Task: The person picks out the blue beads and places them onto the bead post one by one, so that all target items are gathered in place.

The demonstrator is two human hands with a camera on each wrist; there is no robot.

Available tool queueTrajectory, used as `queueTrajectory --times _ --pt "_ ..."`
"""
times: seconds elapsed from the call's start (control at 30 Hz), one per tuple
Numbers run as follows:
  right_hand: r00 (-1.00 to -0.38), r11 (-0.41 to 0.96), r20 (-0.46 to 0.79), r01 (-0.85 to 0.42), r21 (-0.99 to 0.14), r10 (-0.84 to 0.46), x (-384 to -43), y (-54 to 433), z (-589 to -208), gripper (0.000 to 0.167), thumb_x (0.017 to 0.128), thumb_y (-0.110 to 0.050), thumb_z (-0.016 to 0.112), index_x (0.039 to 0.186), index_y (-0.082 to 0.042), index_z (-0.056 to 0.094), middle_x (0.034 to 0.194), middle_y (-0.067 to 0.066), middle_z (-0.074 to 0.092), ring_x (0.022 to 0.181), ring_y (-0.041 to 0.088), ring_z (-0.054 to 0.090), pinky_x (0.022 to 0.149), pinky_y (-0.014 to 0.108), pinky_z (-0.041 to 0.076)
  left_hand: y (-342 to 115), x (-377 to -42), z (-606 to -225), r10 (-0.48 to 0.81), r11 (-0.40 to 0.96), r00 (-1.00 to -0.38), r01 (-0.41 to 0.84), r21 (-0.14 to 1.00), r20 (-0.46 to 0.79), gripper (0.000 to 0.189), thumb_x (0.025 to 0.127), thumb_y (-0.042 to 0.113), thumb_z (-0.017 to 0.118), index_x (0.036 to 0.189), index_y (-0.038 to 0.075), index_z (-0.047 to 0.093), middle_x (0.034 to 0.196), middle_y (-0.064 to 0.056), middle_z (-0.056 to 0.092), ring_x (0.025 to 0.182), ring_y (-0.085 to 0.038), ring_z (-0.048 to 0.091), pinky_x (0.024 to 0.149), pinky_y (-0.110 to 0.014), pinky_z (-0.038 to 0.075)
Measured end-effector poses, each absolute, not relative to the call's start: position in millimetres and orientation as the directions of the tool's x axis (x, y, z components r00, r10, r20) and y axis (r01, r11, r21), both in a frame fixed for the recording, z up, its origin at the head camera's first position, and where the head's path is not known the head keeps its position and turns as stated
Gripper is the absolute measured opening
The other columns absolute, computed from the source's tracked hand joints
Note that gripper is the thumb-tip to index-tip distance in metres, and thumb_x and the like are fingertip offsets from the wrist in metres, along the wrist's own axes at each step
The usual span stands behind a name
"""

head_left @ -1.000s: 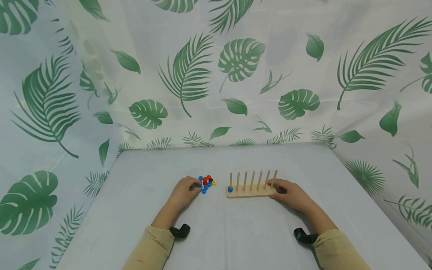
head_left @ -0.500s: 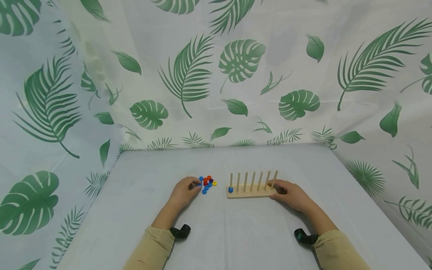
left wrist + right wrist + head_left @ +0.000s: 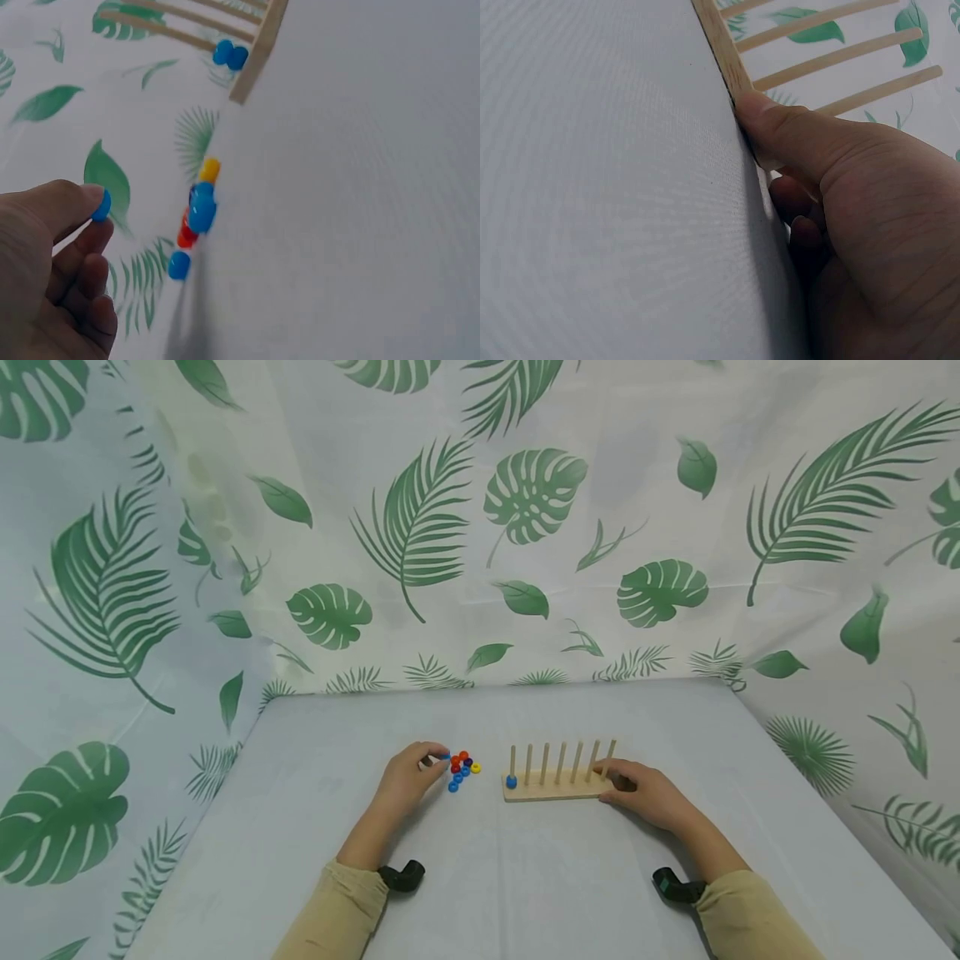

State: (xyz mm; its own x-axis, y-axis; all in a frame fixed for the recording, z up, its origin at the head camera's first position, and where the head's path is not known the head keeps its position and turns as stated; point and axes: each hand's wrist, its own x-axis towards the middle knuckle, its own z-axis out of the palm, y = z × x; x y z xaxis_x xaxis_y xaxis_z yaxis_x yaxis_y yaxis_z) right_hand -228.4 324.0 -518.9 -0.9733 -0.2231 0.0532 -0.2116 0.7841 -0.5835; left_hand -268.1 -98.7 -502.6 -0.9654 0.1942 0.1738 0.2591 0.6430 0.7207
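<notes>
The left hand point(image 3: 408, 774) pinches a blue bead point(image 3: 103, 206) between thumb and fingers, just left of the bead pile point(image 3: 456, 768); the fingertips cover much of that bead, and in the head view only a sliver of blue shows. The right hand point(image 3: 647, 789) grips the right end of the rack point(image 3: 555, 792), its thumb on the near side and hiding that corner of the base along with the foot of the last peg; what its other fingers touch behind the base is hard to see. The rack stands upright on the tabletop point(image 3: 570, 877), right of the pile, its long axis running left to right and its seven pegs pointing up. Both wrist views cut the rack off, each catching one end. On its leftmost peg sit blue beads point(image 3: 512, 782), merged into one blob from the head but plainly two from the left wrist. The pile holds blue, red and orange beads, a dark one whose colour is hard to name, and a yellow bead point(image 3: 476, 768) at its right; from the left wrist they overlap and blur. Both sleeves point(image 3: 333, 910) run out of the near edge.
</notes>
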Motion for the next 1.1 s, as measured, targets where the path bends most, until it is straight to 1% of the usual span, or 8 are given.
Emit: queueTrajectory --times 0.23,0.4,0.57,0.7,0.8,0.9,1.1 --pt "-0.973 0.782 0.062 -0.217 -0.584 -0.224 -228.6 324.3 -520.0 0.051 0.087 -0.044 0.072 0.134 -0.028 0.061 0.138 0.011 0.059 0.124 0.036 0.056 0.098 0.057 0.046 -79.5 -266.6 -473.5 0.289 0.613 -0.925 0.376 0.695 0.246 0.025 0.095 0.03 0.067 0.117 0.02 0.071 0.111 0.004 0.068 0.093 -0.013 0.06 0.077 -0.032 0.051" --pt "-0.973 0.781 0.058 -0.213 -0.587 -0.222 -228.6 324.9 -521.2 0.051 0.087 -0.045 0.072 0.134 -0.028 0.061 0.139 0.01 0.059 0.125 0.036 0.056 0.099 0.057 0.045 -65.1 -267.8 -459.0 0.341 0.584 -0.899 0.432 0.687 0.275 0.028 0.096 0.03 0.065 0.123 0.021 0.069 0.115 0.004 0.068 0.094 -0.011 0.059 0.079 -0.03 0.051" --pt "-0.973 0.778 0.059 -0.215 -0.59 -0.225 -227.3 324.8 -519.9 0.05 0.087 -0.043 0.073 0.133 -0.027 0.061 0.139 0.011 0.059 0.124 0.037 0.056 0.098 0.057 0.045 -50.7 -270.2 -451.2 0.385 0.554 -0.875 0.473 0.685 0.293 0.027 0.097 0.032 0.065 0.121 0.02 0.07 0.113 0.005 0.067 0.096 -0.01 0.059 0.079 -0.027 0.051" --pt "-0.972 0.779 0.062 -0.219 -0.587 -0.227 -226.8 324.6 -518.6 0.05 0.088 -0.043 0.073 0.133 -0.027 0.061 0.138 0.011 0.059 0.123 0.036 0.057 0.097 0.056 0.046 -39.7 -271.0 -447.8 0.4 0.521 -0.862 0.493 0.697 0.31 0.025 0.095 0.031 0.067 0.117 0.019 0.071 0.11 0.005 0.067 0.095 -0.011 0.058 0.078 -0.027 0.05" --pt "-0.971 0.78 0.063 -0.223 -0.585 -0.231 -227.1 324.7 -518.3 0.05 0.088 -0.043 0.072 0.134 -0.027 0.061 0.138 0.011 0.059 0.122 0.035 0.057 0.097 0.056 0.046 -32.7 -270.2 -445.8 0.4 0.5 -0.865 0.482 0.719 0.303 0.024 0.095 0.032 0.068 0.116 0.02 0.071 0.11 0.006 0.067 0.095 -0.011 0.058 0.078 -0.027 0.049" --pt "-0.971 0.777 0.06 -0.222 -0.589 -0.233 -227.5 324.8 -518.0 0.05 0.088 -0.043 0.072 0.134 -0.027 0.061 0.138 0.011 0.059 0.124 0.037 0.056 0.099 0.057 0.045 -27.0 -269.0 -445.1 0.41 0.479 -0.862 0.482 0.734 0.298 0.026 0.095 0.033 0.068 0.116 0.018 0.07 0.112 0.006 0.067 0.096 -0.011 0.059 0.079 -0.027 0.05" --pt "-0.971 0.776 0.051 -0.219 -0.592 -0.235 -228.2 324.4 -517.7 0.051 0.088 -0.043 0.072 0.134 -0.026 0.06 0.14 0.012 0.058 0.129 0.039 0.053 0.101 0.059 0.043 -19.5 -266.4 -448.4 0.43 0.468 -0.851 0.495 0.732 0.301 0.025 0.095 0.033 0.067 0.115 0.019 0.07 0.113 0.006 0.068 0.095 -0.01 0.06 0.08 -0.026 0.05"
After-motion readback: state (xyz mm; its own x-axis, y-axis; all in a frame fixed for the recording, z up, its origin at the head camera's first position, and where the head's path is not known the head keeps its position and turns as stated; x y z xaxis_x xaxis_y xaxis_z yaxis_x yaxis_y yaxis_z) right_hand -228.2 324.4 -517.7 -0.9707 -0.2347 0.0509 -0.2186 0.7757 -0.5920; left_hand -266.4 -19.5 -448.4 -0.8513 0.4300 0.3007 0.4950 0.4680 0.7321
